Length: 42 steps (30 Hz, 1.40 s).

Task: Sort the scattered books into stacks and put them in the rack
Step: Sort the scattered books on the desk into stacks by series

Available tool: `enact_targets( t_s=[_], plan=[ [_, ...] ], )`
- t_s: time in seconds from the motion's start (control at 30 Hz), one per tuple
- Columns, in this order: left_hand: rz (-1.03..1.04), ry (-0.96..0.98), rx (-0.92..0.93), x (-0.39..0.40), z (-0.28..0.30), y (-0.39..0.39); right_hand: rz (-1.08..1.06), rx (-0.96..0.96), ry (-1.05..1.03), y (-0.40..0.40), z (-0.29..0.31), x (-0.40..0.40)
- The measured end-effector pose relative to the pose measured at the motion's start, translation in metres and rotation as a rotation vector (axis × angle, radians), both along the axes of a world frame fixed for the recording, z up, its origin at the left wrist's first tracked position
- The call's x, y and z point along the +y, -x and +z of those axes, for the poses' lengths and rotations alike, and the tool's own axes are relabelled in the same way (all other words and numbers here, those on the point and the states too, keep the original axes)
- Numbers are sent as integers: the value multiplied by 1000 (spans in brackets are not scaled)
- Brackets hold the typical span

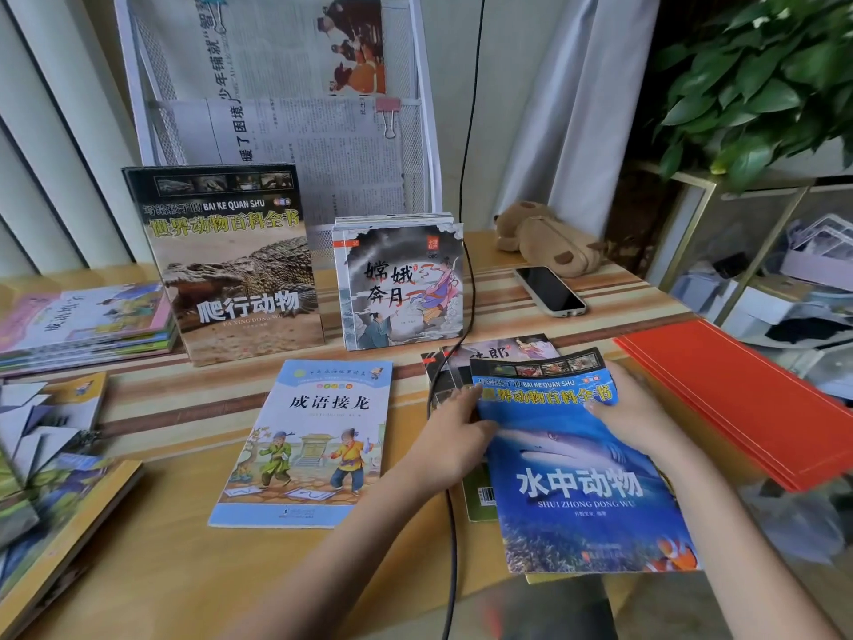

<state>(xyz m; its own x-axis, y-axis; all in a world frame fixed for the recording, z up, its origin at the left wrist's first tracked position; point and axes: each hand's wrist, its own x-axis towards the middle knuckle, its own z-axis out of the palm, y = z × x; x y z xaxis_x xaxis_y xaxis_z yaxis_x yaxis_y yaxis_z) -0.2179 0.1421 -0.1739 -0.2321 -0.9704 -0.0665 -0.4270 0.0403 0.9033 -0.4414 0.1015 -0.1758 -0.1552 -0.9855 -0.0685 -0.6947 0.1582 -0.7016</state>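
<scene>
Both forearms enter from the bottom of the frame and meet on a blue shark-cover book (581,478) at lower right. Left hand (454,436) grips its left edge near the top corner, fingers curled under, thumb on the cover. Right hand (632,418) holds the right edge, fingers laid across the title band, thumb out of sight. Book lies tilted over a few dark-covered books (489,358) and a green one (480,494), whose edges stick out beneath it.

Just left, flat on the wooden table (184,547): a pale-blue book with two cartoon children (309,445). Behind it, upright at frame centre: a crocodile-cover book (231,265) and, beside it, a group of grey picture books (401,284). White mesh rack (415,131) stands behind these, upper centre, holding newspapers (295,131).

Left edge: a flat stack of pastel books (87,325); more books at lower left, blurred.

Right side: red folders (747,404), a phone (549,291) face up, a brown plush pouch (544,237). Black cable (466,293) runs down the middle of the table.
</scene>
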Motion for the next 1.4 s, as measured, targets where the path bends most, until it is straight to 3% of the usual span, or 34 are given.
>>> enact_targets(
  t_s=[0.07,0.2,0.27,0.4,0.47,0.57,0.67,0.8,0.87,1.03,1.3,1.4],
  plan=[
    [47,-157,306,-1,2,2,-36,-40,36,-1,-4,4],
    [182,-204,796,-9,7,6,-131,-131,125,3,-17,10],
    [149,-287,940,-8,7,14,-147,-191,186,2,-18,13],
    [103,-358,721,-4,-3,31,-132,-238,360,-5,-11,13],
    [140,-330,748,-5,-1,30,-160,-304,424,-6,-4,12],
    [149,-245,858,-11,17,19,-147,-566,394,-9,9,7],
    [139,-24,781,-24,43,3,58,-684,345,-21,24,1],
    [65,355,624,-40,84,-12,96,-694,629,-46,50,-8],
    [63,427,578,-45,91,-17,104,-699,666,-54,57,-14],
    [103,304,462,-44,44,-26,124,-664,514,-57,30,-19],
    [88,-155,336,-46,3,-18,-69,-626,529,-32,35,-19],
    [158,-307,503,-49,4,-12,-191,-592,349,-7,33,-20]
  ],
)
